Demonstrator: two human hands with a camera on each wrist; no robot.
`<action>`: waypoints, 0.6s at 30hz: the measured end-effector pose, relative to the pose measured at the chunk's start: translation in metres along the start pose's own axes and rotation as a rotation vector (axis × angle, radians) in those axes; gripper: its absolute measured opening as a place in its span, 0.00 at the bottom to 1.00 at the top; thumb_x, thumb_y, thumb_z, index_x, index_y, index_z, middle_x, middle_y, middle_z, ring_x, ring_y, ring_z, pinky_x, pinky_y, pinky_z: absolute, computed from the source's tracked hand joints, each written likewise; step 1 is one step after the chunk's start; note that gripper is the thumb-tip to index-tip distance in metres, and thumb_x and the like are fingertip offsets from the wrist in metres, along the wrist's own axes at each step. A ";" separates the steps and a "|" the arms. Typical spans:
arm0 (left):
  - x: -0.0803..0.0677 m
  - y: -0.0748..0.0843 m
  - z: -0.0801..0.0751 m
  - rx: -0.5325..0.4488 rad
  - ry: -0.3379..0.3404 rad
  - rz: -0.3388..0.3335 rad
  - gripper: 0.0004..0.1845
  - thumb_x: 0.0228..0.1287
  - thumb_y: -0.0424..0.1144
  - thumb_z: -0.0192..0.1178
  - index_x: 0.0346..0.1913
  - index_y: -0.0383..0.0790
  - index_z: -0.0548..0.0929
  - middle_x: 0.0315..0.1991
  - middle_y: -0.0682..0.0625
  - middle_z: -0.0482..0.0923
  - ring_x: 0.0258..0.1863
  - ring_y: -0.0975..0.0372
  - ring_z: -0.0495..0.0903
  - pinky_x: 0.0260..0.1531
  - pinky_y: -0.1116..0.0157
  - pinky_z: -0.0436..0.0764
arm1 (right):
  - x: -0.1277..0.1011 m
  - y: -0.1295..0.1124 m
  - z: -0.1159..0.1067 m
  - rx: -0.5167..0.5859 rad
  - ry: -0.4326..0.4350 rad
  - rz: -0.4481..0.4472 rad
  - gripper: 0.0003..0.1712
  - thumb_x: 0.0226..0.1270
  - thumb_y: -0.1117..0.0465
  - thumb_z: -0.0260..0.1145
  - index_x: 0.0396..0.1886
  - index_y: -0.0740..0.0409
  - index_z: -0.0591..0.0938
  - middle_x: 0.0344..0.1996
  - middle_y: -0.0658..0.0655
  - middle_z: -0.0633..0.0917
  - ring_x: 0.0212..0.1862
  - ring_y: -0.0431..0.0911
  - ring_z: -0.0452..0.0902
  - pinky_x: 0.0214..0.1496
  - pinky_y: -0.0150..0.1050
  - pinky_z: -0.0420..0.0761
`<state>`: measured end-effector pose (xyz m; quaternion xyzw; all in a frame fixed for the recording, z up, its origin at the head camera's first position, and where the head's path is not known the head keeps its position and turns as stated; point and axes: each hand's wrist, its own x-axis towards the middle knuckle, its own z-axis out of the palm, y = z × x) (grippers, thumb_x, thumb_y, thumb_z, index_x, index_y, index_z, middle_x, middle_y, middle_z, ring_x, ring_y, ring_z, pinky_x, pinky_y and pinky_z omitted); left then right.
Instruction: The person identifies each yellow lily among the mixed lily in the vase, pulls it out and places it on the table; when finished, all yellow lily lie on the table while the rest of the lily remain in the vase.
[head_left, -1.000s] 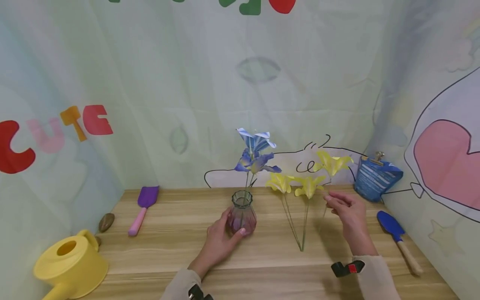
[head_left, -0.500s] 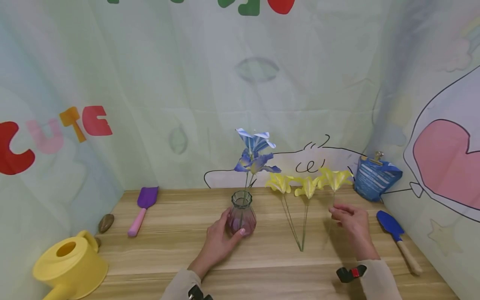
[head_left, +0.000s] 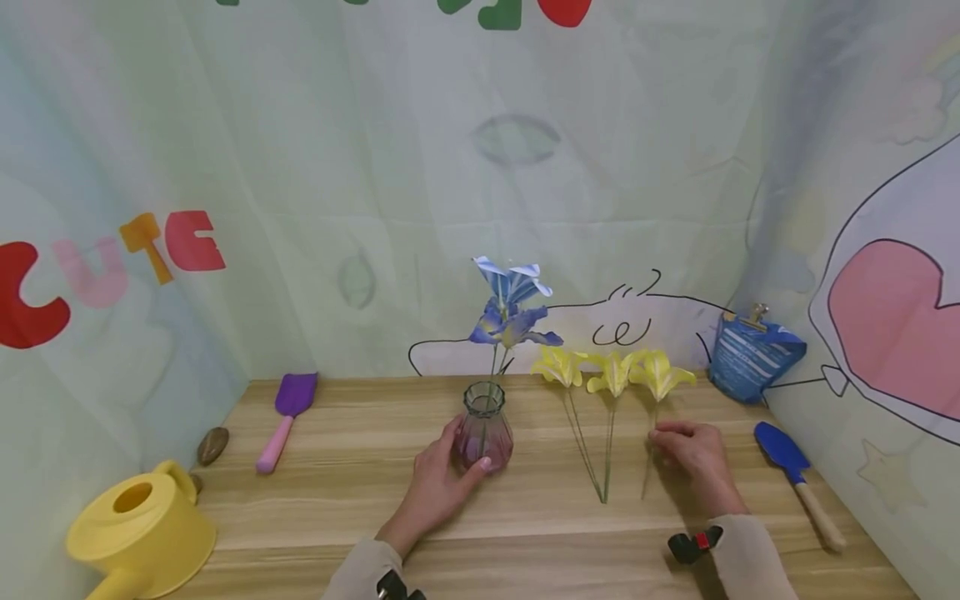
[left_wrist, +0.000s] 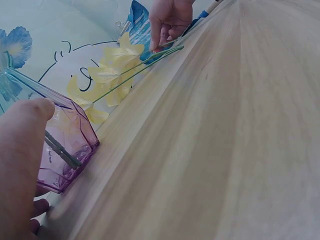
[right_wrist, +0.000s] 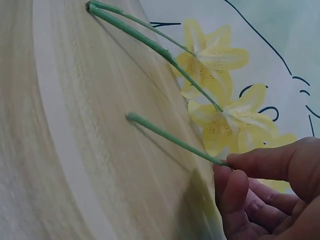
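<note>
My left hand [head_left: 438, 486] curls round the lower body of a ribbed glass vase [head_left: 485, 440], green at the neck and pink-purple below. Two blue artificial flowers [head_left: 512, 312] stand in it, their stem ends showing through the glass in the left wrist view. Between thumb and fingertips, my right hand [head_left: 693, 457] pinches the green stem of a yellow artificial lily [head_left: 660, 377]. In the right wrist view that stem's lower end [right_wrist: 131, 116] is close over the table. Two more yellow lilies [head_left: 561, 367] lie just left of it, their stem ends meeting in a V.
A blue bag with a clip [head_left: 753, 354] stands at the back right, near a blue trowel [head_left: 783, 450]. On the left are a yellow watering can [head_left: 142, 529], a brown stone [head_left: 213, 446] and a purple shovel [head_left: 294, 396]. A printed cloth [head_left: 375, 167] hangs behind the wooden table.
The lily in my right hand has come down and slightly left, to beside the two other yellow lilies. My left hand and the vase have stayed put.
</note>
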<state>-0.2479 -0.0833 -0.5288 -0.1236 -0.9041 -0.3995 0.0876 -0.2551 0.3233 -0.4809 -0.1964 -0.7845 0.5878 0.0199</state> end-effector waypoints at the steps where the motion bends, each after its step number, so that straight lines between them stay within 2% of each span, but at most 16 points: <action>1: 0.000 0.001 0.000 -0.003 0.000 0.000 0.46 0.72 0.64 0.63 0.83 0.43 0.62 0.78 0.34 0.73 0.76 0.37 0.74 0.76 0.31 0.66 | 0.000 0.000 0.001 -0.005 -0.008 0.001 0.24 0.72 0.65 0.72 0.61 0.78 0.81 0.25 0.43 0.88 0.29 0.36 0.82 0.31 0.31 0.84; 7: 0.000 0.002 -0.001 -0.003 0.005 0.004 0.46 0.72 0.62 0.64 0.83 0.42 0.63 0.77 0.34 0.73 0.75 0.38 0.74 0.75 0.31 0.66 | -0.001 0.002 0.004 -0.012 -0.059 0.004 0.25 0.74 0.66 0.70 0.62 0.80 0.79 0.27 0.47 0.90 0.30 0.37 0.84 0.32 0.32 0.86; 13: 0.000 0.002 -0.001 -0.002 0.005 0.004 0.46 0.72 0.62 0.64 0.83 0.41 0.62 0.77 0.34 0.73 0.75 0.38 0.74 0.75 0.31 0.66 | -0.002 0.002 0.003 -0.032 -0.072 0.002 0.24 0.75 0.65 0.68 0.61 0.80 0.79 0.27 0.47 0.91 0.30 0.37 0.85 0.31 0.32 0.86; 18: -0.002 0.003 -0.003 -0.008 -0.016 -0.011 0.47 0.73 0.63 0.63 0.84 0.42 0.61 0.79 0.34 0.70 0.77 0.37 0.72 0.77 0.31 0.65 | -0.008 -0.003 -0.003 -0.142 -0.058 -0.031 0.26 0.77 0.59 0.67 0.62 0.77 0.80 0.31 0.52 0.92 0.32 0.38 0.86 0.33 0.35 0.87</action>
